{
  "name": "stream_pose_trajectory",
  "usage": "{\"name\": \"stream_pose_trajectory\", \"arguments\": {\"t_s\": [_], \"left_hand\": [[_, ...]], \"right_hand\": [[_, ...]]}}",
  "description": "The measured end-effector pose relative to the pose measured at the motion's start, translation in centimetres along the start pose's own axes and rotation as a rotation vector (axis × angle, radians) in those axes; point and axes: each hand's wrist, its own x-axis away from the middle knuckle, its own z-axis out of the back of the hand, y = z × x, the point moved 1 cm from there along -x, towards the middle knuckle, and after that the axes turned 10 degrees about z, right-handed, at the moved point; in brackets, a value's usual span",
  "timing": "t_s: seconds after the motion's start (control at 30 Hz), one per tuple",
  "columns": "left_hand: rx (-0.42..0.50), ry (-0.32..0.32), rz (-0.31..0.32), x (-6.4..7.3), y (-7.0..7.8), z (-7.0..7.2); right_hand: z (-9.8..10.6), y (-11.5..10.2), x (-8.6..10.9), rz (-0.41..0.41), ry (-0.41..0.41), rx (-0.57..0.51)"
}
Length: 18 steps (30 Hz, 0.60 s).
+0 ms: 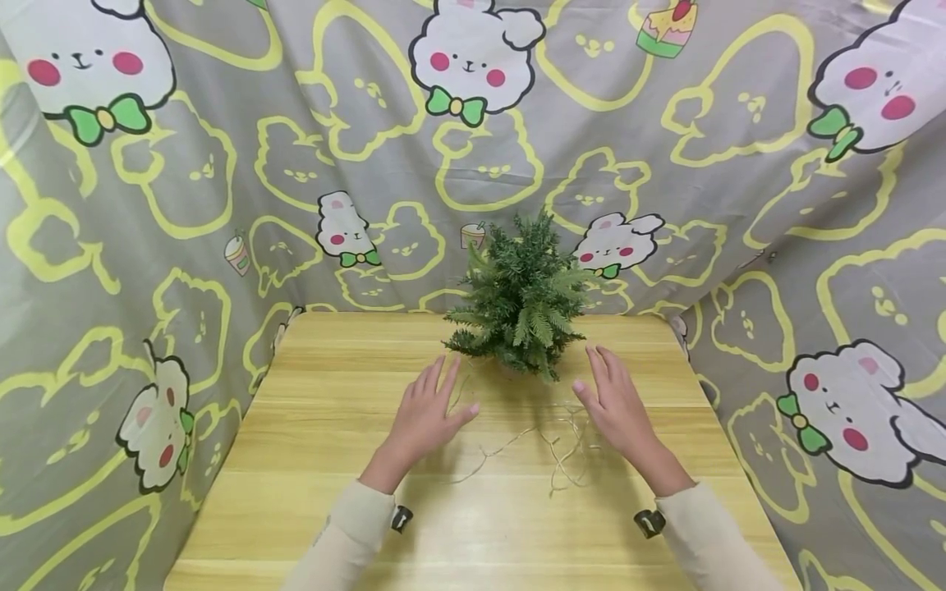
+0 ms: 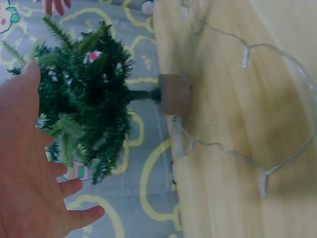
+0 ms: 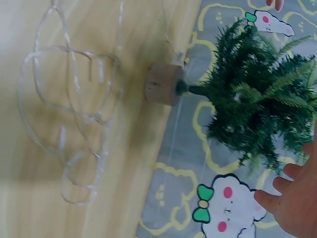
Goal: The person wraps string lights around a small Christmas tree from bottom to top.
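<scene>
A small artificial Christmas tree (image 1: 521,295) stands upright toward the back of the wooden table. Its round wooden base (image 2: 175,94) shows in both wrist views. On the left of the tree is my left hand (image 1: 421,414), fingers extended, apart from the branches in the head view. My right hand (image 1: 619,408) mirrors it on the other side, fingers also extended and holding nothing. A clear-wired string of fairy lights (image 3: 74,99) lies loosely looped on the tabletop in front of the tree, between my hands. One stretch of it runs close beside the base.
The wooden table (image 1: 310,492) has its back edge against a grey curtain (image 1: 399,172) printed with cartoon rabbits. Curtain fabric also hangs along the left and right sides. A dark band with a small device (image 1: 649,523) is at each wrist.
</scene>
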Motion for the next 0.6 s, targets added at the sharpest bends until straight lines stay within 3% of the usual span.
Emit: {"name": "stream_pose_trajectory", "arguments": {"t_s": [0.33, 0.6], "left_hand": [[0.035, -0.080, 0.022, 1.1, -0.6, -3.2], [0.044, -0.116, 0.018, 2.0, -1.3, -6.1]], "right_hand": [[-3.9, 0.1, 1.3, -0.072, -0.019, -0.089], [-8.2, 0.0, 2.3, -0.128, -0.035, -0.143]]}}
